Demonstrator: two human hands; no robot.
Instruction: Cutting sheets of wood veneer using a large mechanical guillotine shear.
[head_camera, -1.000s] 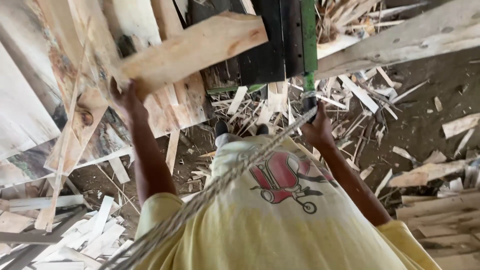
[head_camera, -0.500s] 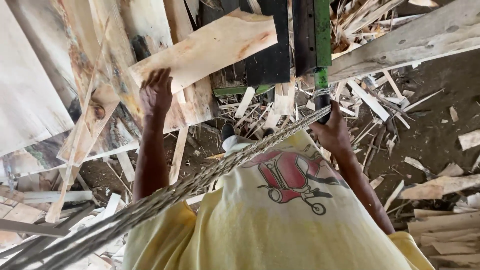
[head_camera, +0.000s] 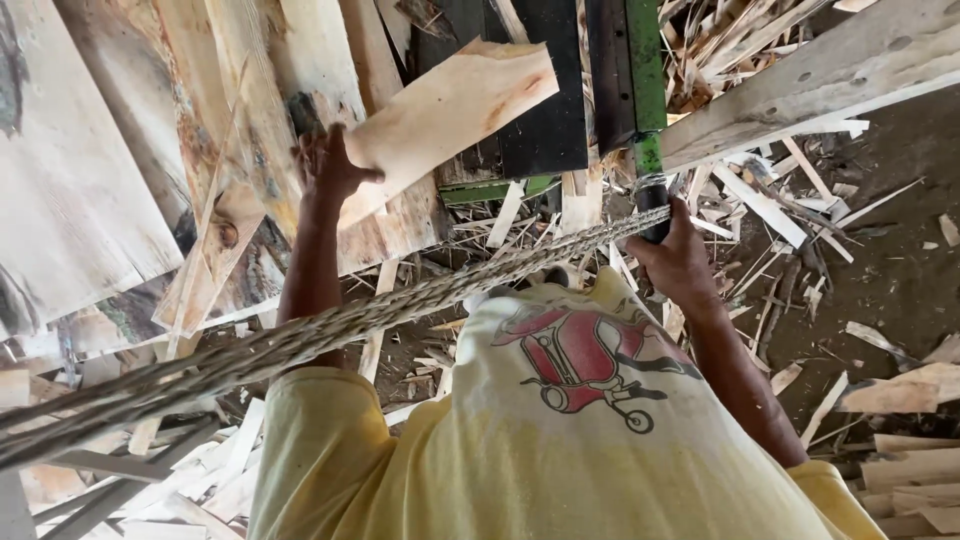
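Note:
My left hand grips the near end of a pale, thin wood sheet that slants up to the right over a dark machine bed. My right hand is closed around the black grip of a green lever that runs up along the machine. A thick twisted rope stretches from the lever's grip down to the lower left, across my yellow shirt.
Stacked veneer sheets fill the left. A long grey beam crosses the upper right. Wood strips and offcuts litter the dirt floor, with more boards at the lower right.
My left hand has slid the wood sheet to the right, farther over the machine bed. My right hand stays on the lever grip. The view has shifted slightly.

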